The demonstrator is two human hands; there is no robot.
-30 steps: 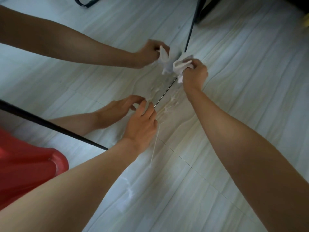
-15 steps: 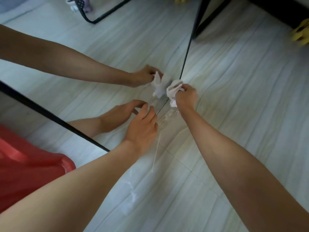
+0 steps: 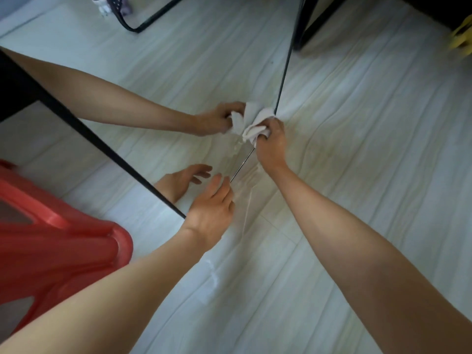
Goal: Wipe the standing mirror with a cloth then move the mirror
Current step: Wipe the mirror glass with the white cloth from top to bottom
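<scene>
Mirror [image 3: 163, 103] top cut off; R hand [image 3: 270, 143] fingers pinch cloth [image 3: 255, 125], L hand [image 3: 212, 213] fingers straight.

Bare forearms, sleeveless, ringless hands [image 3: 212, 210]

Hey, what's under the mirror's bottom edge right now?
The mirror stands on pale floor tiles, with wet streaks near its lower edge. The right hand presses a white cloth there, hiding that stretch. The left hand covers the corner.
</scene>
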